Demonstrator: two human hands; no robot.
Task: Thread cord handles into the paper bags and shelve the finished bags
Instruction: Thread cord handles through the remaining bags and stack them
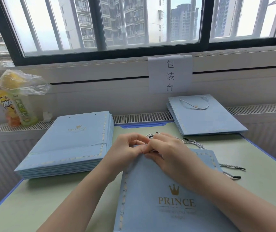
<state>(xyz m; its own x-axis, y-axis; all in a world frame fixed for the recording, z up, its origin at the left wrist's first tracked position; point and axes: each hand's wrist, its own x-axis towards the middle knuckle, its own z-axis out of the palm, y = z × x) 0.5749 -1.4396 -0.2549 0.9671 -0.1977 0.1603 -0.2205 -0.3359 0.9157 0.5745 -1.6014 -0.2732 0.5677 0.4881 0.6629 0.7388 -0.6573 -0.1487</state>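
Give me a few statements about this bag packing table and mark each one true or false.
1. Both hands, left hand and right hand, work at the top edge of the nearest paper bag. True.
2. The top bag on the left stack already has a cord handle. False: its two holes are bare.
3. The top bag of the far right pile has a cord handle. True.
4. Loose cords lie left of the nearest bag. False: they lie to its right.
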